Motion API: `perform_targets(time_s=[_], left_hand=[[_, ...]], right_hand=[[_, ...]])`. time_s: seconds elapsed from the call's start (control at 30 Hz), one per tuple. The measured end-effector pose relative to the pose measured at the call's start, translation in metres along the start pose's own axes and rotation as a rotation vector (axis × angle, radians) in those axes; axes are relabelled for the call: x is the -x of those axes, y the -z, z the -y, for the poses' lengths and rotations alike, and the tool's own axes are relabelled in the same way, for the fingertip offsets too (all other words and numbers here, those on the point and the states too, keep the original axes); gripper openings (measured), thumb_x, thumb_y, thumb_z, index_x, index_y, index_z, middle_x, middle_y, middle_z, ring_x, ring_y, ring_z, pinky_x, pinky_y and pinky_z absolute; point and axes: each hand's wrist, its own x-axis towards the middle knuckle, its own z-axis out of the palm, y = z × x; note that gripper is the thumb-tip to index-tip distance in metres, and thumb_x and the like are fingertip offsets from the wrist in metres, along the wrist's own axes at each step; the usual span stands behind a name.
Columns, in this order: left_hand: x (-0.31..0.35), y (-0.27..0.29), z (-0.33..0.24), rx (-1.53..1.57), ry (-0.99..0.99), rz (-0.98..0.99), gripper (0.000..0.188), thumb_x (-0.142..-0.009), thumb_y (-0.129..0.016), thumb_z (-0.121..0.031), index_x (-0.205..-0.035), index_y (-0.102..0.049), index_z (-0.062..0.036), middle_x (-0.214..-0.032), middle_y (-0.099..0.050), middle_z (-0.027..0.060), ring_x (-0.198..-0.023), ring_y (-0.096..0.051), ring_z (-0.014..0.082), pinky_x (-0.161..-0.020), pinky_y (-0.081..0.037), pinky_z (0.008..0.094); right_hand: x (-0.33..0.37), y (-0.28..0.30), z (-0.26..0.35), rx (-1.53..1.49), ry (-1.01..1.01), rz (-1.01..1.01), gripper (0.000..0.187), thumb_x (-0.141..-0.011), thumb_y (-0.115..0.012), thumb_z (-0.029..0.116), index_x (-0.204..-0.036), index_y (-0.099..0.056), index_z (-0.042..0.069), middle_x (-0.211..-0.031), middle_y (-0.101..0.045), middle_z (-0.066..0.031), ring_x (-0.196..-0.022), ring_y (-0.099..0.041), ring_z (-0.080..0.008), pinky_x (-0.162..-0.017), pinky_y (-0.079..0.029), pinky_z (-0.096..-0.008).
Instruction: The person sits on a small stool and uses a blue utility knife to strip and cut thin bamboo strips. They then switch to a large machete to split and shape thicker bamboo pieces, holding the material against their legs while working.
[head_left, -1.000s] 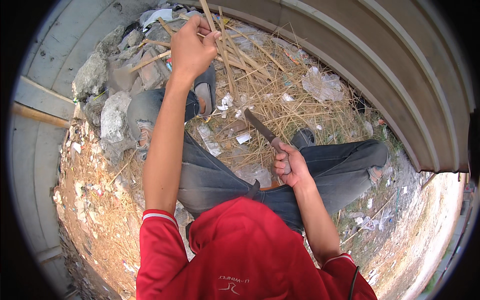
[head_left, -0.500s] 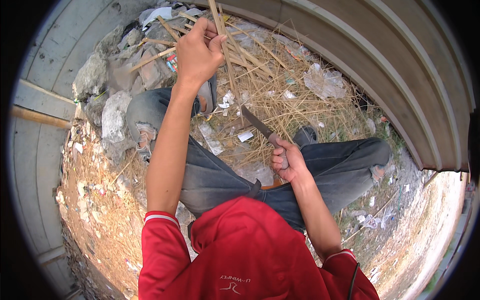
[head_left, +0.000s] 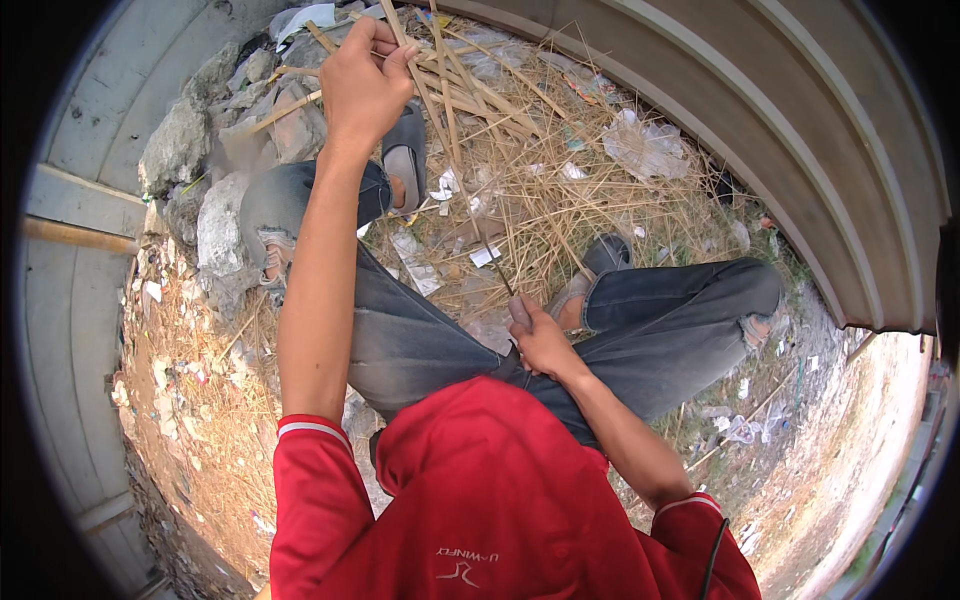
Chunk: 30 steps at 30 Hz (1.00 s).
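My left hand (head_left: 365, 85) is stretched far out to the upper left. Its thumb and fingers pinch a long, thin bamboo strip (head_left: 428, 103), which slants down to the right, toward the knife. A knife (head_left: 519, 311) with a brownish handle is gripped in my right hand (head_left: 547, 345), close to my lap. The dark blade points up and left, seen nearly edge-on. Its tip comes near the lower end of the strip; whether they touch I cannot tell. More bamboo strips (head_left: 497, 112) lie in a loose pile beyond my left hand.
Dry straw (head_left: 560, 210) and scraps of white plastic (head_left: 645, 150) cover the ground between my legs. Grey rocks (head_left: 225, 225) are heaped at the left. A corrugated metal sheet (head_left: 760, 130) curves along the upper right, and grey panels (head_left: 75, 350) stand at the left.
My left hand has shifted left with the strip. My right hand has drawn the knife down and left toward my lap, and the blade has turned from broadside to nearly edge-on.
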Motion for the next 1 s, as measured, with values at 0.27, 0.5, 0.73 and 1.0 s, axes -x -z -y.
perform_targets(time_s=[0.27, 0.5, 0.73, 1.0], left_hand=[[-0.007, 0.036, -0.001, 0.094, 0.126, -0.05, 0.012, -0.094, -0.071, -0.003, -0.097, -0.06, -0.0004, -0.084, -0.073, 0.0087, -0.076, -0.074, 0.0147, -0.063, -0.057, 0.0267], [-0.029, 0.082, -0.037, 0.33, 0.1, -0.337, 0.019, -0.095, -0.072, -0.005, -0.103, -0.058, 0.0044, -0.093, -0.072, 0.0161, -0.081, -0.075, 0.0213, -0.071, -0.063, 0.0289], [-0.004, 0.212, 0.029, 0.544, 0.148, -0.809, 0.024, -0.098, -0.067, -0.005, -0.107, -0.051, 0.0111, -0.103, -0.067, 0.0243, -0.09, -0.075, 0.0352, -0.083, -0.068, 0.0392], [0.14, 0.302, 0.137, 0.805, 0.54, -1.031, 0.038, -0.105, -0.057, -0.014, -0.119, -0.05, 0.0208, -0.116, -0.064, 0.0302, -0.112, -0.067, 0.034, -0.098, -0.062, 0.0359]], right_hand=[[-0.011, 0.031, -0.001, -0.939, -0.502, 0.067, 0.029, -0.1, -0.061, 0.023, -0.126, -0.051, 0.015, -0.071, -0.052, -0.0008, -0.048, -0.051, -0.0155, -0.039, -0.037, -0.0298], [-0.005, 0.021, 0.0, -0.794, -0.339, -0.016, 0.055, -0.098, -0.057, 0.018, -0.15, -0.041, 0.015, -0.075, -0.053, -0.0054, -0.048, -0.053, -0.0169, -0.038, -0.042, -0.0312], [0.005, 0.025, 0.012, -0.843, -0.21, -0.149, 0.067, -0.099, -0.059, 0.016, -0.159, -0.029, 0.011, -0.07, -0.053, -0.0018, -0.046, -0.053, -0.016, -0.037, -0.04, -0.0307], [0.015, 0.066, 0.063, -0.805, 0.016, -0.171, 0.071, -0.1, -0.058, 0.013, -0.162, -0.023, 0.01, -0.07, -0.051, -0.0016, -0.046, -0.051, -0.0143, -0.041, -0.043, -0.0292]])
